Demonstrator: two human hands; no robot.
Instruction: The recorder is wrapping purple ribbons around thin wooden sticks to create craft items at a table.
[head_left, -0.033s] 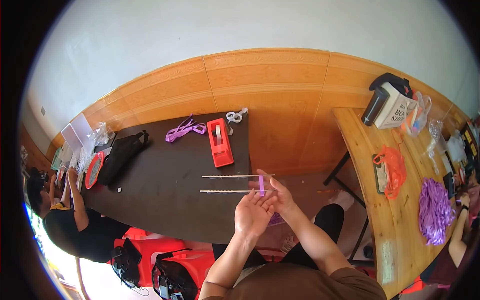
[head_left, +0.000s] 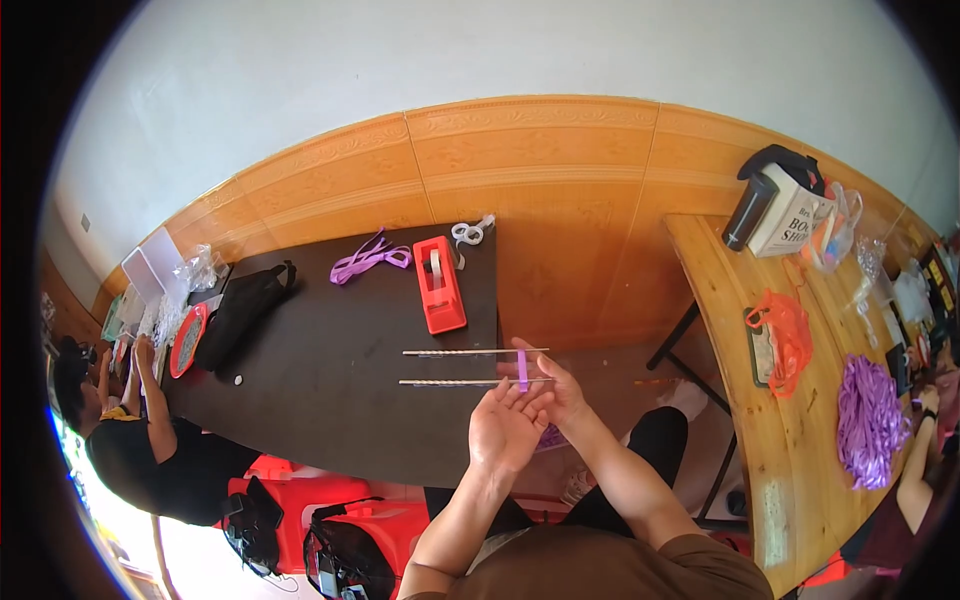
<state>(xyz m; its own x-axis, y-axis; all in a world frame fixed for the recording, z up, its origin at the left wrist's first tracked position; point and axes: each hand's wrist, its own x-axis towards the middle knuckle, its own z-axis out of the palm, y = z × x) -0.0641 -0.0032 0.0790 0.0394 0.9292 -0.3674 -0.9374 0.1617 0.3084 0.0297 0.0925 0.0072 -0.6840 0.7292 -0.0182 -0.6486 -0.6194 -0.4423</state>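
Note:
Two thin, pale rods with a spiral twist, an upper rod (head_left: 450, 352) and a lower rod (head_left: 445, 382), lie parallel and reach past the dark table's right edge. A strip of purple ribbon (head_left: 522, 368) spans them near their right ends. My left hand (head_left: 507, 428), palm up with curled fingers, is closed at the ribbon's lower end by the lower rod. From the right, my right hand (head_left: 562, 392) reaches around the rod ends, its fingers partly behind the ribbon and closed about it. The exact grip of both hands is partly hidden. More purple shows below, between my forearms.
On the dark table (head_left: 330, 400) are a red tape dispenser (head_left: 440, 285), loose purple ribbon (head_left: 370, 262), white scissors (head_left: 472, 232) and a black bag (head_left: 245, 315). The wooden table (head_left: 770, 430) holds a purple ribbon bundle (head_left: 870, 425). People sit at both sides.

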